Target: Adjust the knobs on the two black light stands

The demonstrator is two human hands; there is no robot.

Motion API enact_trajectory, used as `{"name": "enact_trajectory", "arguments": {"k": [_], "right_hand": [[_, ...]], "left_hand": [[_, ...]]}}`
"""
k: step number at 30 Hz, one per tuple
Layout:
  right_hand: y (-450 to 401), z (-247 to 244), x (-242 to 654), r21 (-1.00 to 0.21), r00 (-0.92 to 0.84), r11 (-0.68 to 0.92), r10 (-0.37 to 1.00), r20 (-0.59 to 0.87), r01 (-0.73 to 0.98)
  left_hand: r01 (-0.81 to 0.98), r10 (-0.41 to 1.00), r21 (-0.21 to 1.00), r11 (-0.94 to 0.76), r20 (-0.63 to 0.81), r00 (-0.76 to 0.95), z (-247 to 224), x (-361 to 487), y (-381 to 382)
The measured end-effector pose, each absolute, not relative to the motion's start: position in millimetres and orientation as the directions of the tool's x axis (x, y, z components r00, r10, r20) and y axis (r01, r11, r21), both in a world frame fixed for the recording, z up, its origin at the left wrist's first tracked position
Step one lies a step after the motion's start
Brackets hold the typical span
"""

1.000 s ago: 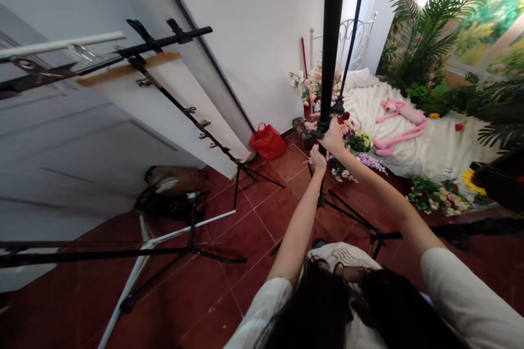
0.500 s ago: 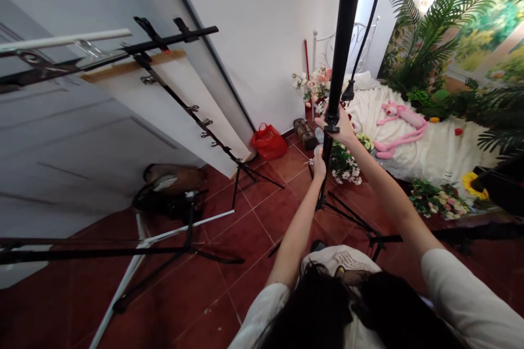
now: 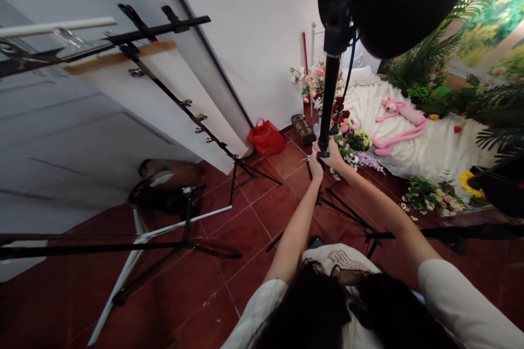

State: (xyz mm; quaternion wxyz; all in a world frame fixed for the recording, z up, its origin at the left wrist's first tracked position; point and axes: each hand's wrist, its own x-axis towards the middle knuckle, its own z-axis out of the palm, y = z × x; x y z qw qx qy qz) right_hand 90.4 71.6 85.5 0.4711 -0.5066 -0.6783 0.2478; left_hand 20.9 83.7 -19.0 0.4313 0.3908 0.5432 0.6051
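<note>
Both my hands are closed round the pole of a black light stand [image 3: 328,95]. My left hand [image 3: 315,166] grips it just under a collar. My right hand [image 3: 333,155] wraps it at the collar, slightly higher and to the right. A large dark lamp head [image 3: 401,0] tops the pole and partly leaves the view. A black cable [image 3: 349,71] hangs beside the pole. The stand's tripod legs [image 3: 347,212] spread over the red tiled floor. My fingers are partly hidden behind the pole.
Stands with a clipped white backdrop sheet [image 3: 159,103] are on the left, near white pipes [image 3: 135,262] and tripod legs. A red bag [image 3: 267,137] sits by the wall. At right are a bed with white cloth [image 3: 442,147], a pink plush toy [image 3: 405,120] and flowers [image 3: 436,196].
The pole's upper section has come down, bringing the lamp head into view. My right hand has moved down, closer to my left. The view has shifted slightly.
</note>
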Motion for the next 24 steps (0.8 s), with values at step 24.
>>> {"name": "enact_trajectory", "arguments": {"k": [24], "right_hand": [[31.1,26.2,156.2,-0.593,-0.368,0.497,0.868,0.335,0.633]], "left_hand": [[-0.182,0.915,0.983,-0.037,-0.04,-0.402,-26.4,30.8,83.8]]}}
